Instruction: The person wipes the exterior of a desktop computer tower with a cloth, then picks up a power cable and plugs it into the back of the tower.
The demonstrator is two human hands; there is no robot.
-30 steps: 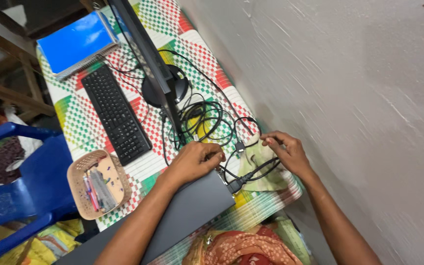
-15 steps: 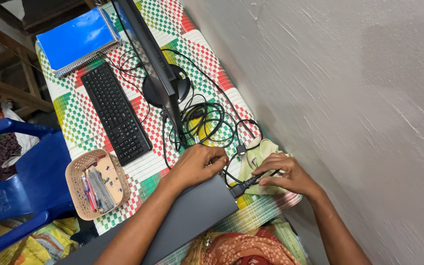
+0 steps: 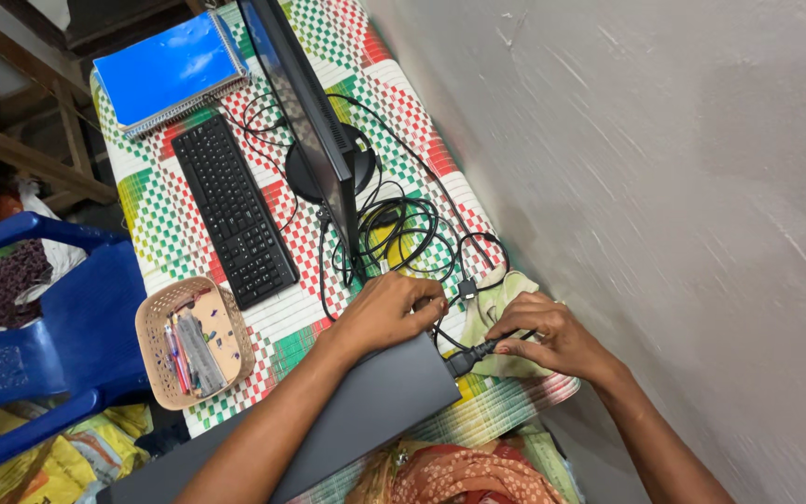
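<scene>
Hands work at the near end of a grey case (image 3: 366, 411) that lies slantwise on a checkered table (image 3: 188, 252). The left hand (image 3: 386, 313) rests curled on the case's far corner, pressing it down; its fingers are folded over the edge, and I cannot tell whether they pinch anything. The right hand (image 3: 552, 338) has thumb and fingers closed on a black power cord (image 3: 501, 343) just behind its plug (image 3: 464, 359), which sits against the end of the case.

By my judgement the step in hand is seating or loosening that plug at the case's end face. The next move calls for a straight push or pull along the cord's line while the left hand keeps the case from sliding.

Room is tight. A wall (image 3: 664, 187) runs close along the right, so the right elbow has little room to swing outward. The table edge lies just below the right hand, with a pale cloth (image 3: 492, 303) under the cord. A tangle of black cables (image 3: 403, 229) lies just beyond both hands, by the monitor (image 3: 310, 121). More open room lies to the left, toward the keyboard (image 3: 233, 210) and basket (image 3: 193, 341).
</scene>
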